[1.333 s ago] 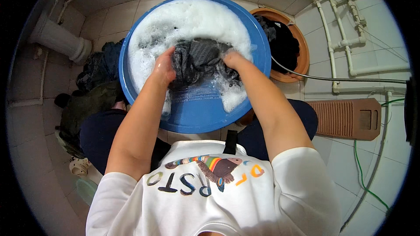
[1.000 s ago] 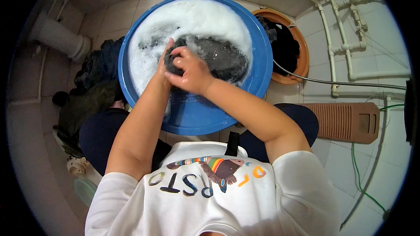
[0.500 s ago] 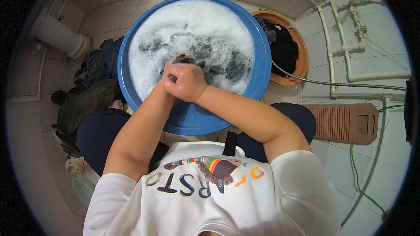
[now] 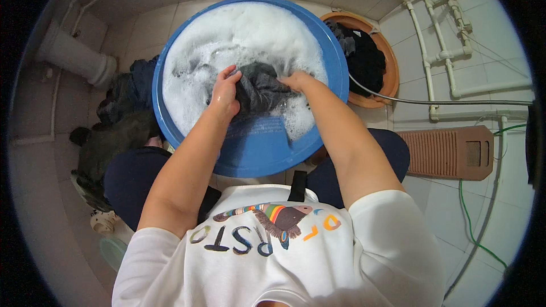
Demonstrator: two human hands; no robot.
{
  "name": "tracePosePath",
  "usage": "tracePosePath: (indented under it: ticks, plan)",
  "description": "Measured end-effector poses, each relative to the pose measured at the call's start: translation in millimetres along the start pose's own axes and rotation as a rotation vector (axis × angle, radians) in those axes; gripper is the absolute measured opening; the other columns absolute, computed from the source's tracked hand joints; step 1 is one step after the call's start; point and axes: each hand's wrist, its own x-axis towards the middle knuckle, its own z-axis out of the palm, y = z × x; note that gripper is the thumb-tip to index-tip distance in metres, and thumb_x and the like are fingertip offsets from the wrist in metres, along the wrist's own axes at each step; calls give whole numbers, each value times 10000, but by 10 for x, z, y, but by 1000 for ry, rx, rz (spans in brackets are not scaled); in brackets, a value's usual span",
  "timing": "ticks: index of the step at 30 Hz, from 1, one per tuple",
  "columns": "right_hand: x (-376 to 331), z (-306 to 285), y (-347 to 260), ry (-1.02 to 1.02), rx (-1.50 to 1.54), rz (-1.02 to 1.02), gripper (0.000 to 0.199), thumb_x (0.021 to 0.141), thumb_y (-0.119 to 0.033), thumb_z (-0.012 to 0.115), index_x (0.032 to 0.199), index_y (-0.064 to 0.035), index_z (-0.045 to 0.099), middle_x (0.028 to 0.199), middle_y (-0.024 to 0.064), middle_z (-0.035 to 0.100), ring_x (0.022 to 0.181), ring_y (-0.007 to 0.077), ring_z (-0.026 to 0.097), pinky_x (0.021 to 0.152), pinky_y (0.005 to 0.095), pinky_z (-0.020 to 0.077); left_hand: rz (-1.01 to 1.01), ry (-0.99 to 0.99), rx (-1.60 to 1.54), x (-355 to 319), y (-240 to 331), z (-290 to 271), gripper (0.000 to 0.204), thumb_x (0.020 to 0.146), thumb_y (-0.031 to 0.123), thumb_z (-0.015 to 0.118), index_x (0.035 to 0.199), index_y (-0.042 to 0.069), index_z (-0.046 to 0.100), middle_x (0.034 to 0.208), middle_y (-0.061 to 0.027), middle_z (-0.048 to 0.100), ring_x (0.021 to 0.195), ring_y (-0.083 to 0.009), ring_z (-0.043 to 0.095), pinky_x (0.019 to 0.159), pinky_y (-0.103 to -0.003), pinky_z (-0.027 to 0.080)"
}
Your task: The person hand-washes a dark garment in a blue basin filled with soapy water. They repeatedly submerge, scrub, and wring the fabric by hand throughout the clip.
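A wet dark grey garment [image 4: 259, 88] lies bunched in white suds inside a large blue basin [image 4: 250, 159]. My left hand [image 4: 226, 94] is at the garment's left side, fingers curled around its edge, some of them hidden by the cloth. At the other side, my right hand [image 4: 297, 81] grips the garment, with its fingertips partly sunk in foam. The cloth spreads between the two hands, its lower part reaching the basin's near side. What kind of garment it is does not show.
An orange basin [image 4: 391, 77] of dark clothes stands behind at the right, with a grey hose [image 4: 443, 101] running past it. A brown washboard [image 4: 443, 152] lies at my right. Dark clothes [image 4: 116, 136] are heaped at the left. White pipes [image 4: 426, 68] line the right wall.
My hands were clasped together over bunched cloth. They have moved apart, the right one going right, and the garment is spread out between them.
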Motion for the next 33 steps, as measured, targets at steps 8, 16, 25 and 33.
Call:
tracePosePath:
  ticks: [8,16,25,33]
  plan:
    - [-486,37,-714,784,574,-599,428,721,-410,611,893,-18,611,1076,104,531,951,262,541,805,353,438,-174,-198,-284,30,77,61,279,864,236,483,1073,53,514,1043,-131,552,895,-238,544,787,-357,452]
    - [-1345,100,-1274,884,348,-992,212,696,-278,623,765,-86,568,890,88,570,808,293,570,684,357,450,31,-478,-124,226,-13,-313,284,904,226,386,1082,34,496,964,-132,557,917,-240,524,831,-358,422]
    - [-1224,68,-1328,1049,337,-740,200,731,-236,562,704,-38,570,703,175,558,657,340,545,575,396,449,-45,-783,-593,425,-401,-547,248,867,274,439,892,57,556,763,-75,563,697,-196,556,669,-333,460]
    - [-752,20,-992,1023,591,-483,223,748,-249,544,696,-32,540,735,177,553,705,368,533,624,418,438,-237,-205,-108,-301,115,100,371,814,310,541,1050,24,532,944,-113,574,863,-192,541,725,-327,447]
